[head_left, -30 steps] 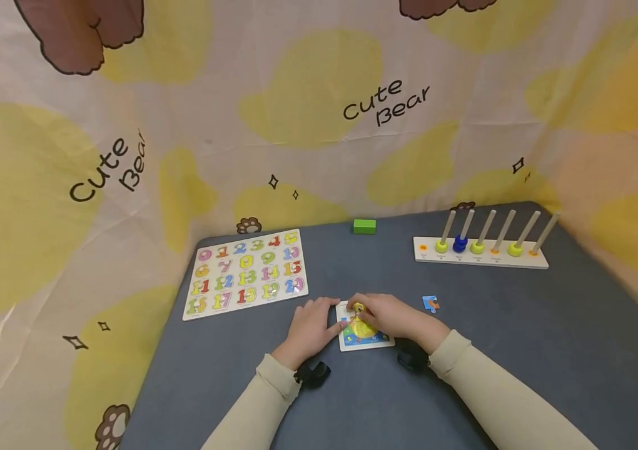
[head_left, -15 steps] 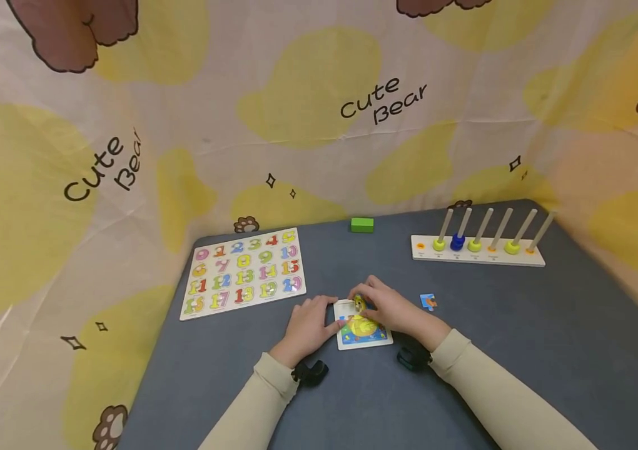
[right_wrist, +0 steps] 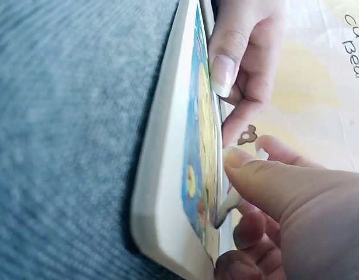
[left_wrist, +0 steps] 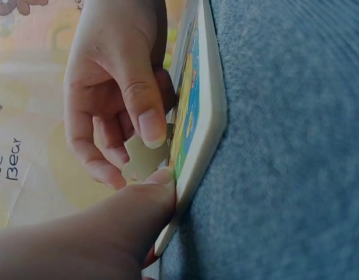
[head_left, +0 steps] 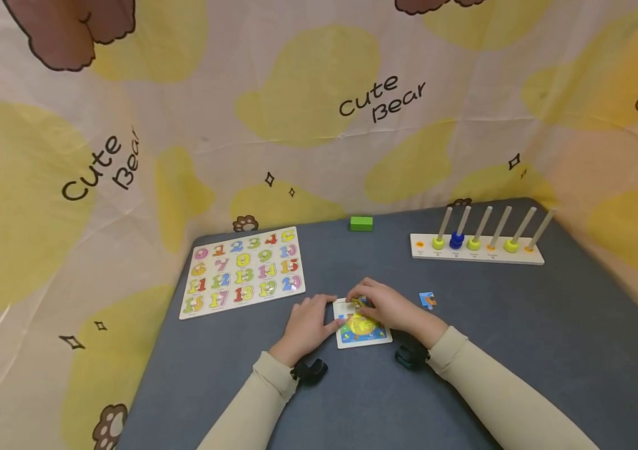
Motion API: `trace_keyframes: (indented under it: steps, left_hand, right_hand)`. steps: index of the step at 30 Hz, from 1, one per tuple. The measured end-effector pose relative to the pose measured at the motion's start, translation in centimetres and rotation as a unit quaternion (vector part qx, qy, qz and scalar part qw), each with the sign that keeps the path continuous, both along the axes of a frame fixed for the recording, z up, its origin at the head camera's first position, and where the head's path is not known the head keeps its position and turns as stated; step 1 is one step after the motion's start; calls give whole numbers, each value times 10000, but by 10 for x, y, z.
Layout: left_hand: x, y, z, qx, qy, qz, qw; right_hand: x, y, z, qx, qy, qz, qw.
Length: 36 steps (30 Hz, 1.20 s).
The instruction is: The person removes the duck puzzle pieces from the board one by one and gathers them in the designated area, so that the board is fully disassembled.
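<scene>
A small square jigsaw puzzle board [head_left: 364, 344] with a white rim and a yellow duck picture lies on the grey cloth. My left hand [head_left: 306, 325] holds its left side, thumb on the face and fingers at the far edge. Over the board's upper part, my right hand [head_left: 391, 307] pinches a puzzle piece [left_wrist: 145, 158] between thumb and fingers. The piece's pale back faces the left wrist camera, and it stands tilted against the board. Its yellow printed side shows in the head view, partly hidden by the fingers. White bare backing shows at the board's upper left corner.
A loose blue and orange puzzle piece [head_left: 427, 300] lies right of the board. To the left is a number puzzle board [head_left: 243, 273]. A green block [head_left: 361, 224] sits at the back, and a peg stand with rings [head_left: 476, 256] stands at the back right.
My right hand lifted the yellow piece upright, then lowered and tilted it back toward the board. My left hand has stayed at the board's left side. The head view has shifted slightly.
</scene>
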<state>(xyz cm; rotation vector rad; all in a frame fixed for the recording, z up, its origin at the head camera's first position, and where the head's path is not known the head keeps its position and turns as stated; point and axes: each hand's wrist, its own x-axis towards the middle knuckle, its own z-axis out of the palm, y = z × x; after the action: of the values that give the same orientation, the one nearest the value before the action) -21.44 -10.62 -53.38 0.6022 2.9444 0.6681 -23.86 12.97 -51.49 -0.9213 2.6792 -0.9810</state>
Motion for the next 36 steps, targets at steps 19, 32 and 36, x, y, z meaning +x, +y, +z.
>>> trace_keyframes:
  steps: [19, 32, 36]
  left_hand:
    - [-4, 2, 1, 34, -116, -16, 9999]
    - [-1, -3, 0, 69, -14, 14, 10000]
    - [-2, -1, -1, 78, -64, -54, 9999]
  right_hand:
    - [3, 97, 72, -276, 900, 266, 9952]
    - [8, 187, 32, 314, 845, -348, 9953]
    - [10, 191, 21, 410, 837, -512, 9943]
